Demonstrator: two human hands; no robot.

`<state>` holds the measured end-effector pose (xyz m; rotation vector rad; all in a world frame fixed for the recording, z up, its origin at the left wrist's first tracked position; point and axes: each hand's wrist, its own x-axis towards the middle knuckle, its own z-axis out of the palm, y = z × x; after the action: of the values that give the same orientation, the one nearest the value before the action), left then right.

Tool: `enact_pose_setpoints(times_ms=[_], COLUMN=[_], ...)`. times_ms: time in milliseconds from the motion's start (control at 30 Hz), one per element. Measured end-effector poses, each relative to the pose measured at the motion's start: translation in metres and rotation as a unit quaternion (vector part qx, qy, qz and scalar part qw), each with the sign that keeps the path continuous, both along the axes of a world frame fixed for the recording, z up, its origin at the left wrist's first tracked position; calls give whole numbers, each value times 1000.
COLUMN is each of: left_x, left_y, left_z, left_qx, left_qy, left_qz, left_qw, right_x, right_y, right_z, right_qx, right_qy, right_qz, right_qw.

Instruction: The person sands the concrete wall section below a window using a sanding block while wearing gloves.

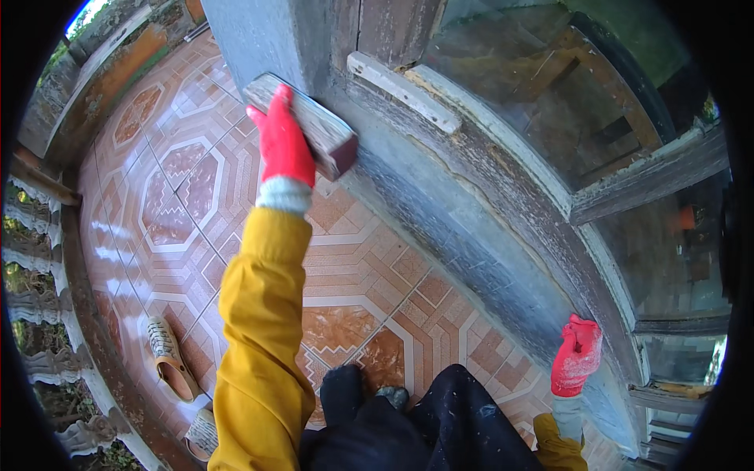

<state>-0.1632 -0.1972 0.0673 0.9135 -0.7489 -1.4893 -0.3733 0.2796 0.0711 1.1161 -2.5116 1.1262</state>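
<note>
My left hand, in a red glove with a pale cuff, grips a wooden block. A dark reddish sheet, apparently sandpaper, covers the block's near end, and a thin blue line runs along its far edge. The block lies against the lower corner of a grey-painted wall, where the window ledge begins. Farther right, my right hand, also gloved in red with whitish dust on it, is at the ledge beside the window frame. Its fingers are curled in, and no object shows in them.
A worn wooden window frame with glass panes curves along the right. A loose-looking white strip sits on it. Patterned tiles cover the floor. Clogs stand at left near a balustrade. My feet are below.
</note>
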Motion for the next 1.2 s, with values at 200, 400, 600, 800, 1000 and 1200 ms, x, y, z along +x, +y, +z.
enact_pose_setpoints(times_ms=[200,400,600,800,1000,1200], left_x=[-56,-27,7,-46,-25,-11], left_y=[187,61,-31,148,58,17], left_z=[-49,-24,-6,-38,-27,-12], left_qx=[-80,-74,-24,-58,-52,-32], left_qy=[-188,-37,11,-175,-50,-1], left_qz=[-58,5,25,-59,1,-19], left_qw=[977,997,999,981,997,999], right_x=[-4,-8,-1,-5,-3,-1], right_y=[3,10,1,6,6,4], right_z=[0,0,-2,-3,-1,-2], right_qx=[4,9,-13,-13,16,-19], right_qy=[-4,0,-13,3,34,-16], right_qz=[-9,40,16,8,17,-8], right_qw=[1000,999,1000,1000,999,1000])
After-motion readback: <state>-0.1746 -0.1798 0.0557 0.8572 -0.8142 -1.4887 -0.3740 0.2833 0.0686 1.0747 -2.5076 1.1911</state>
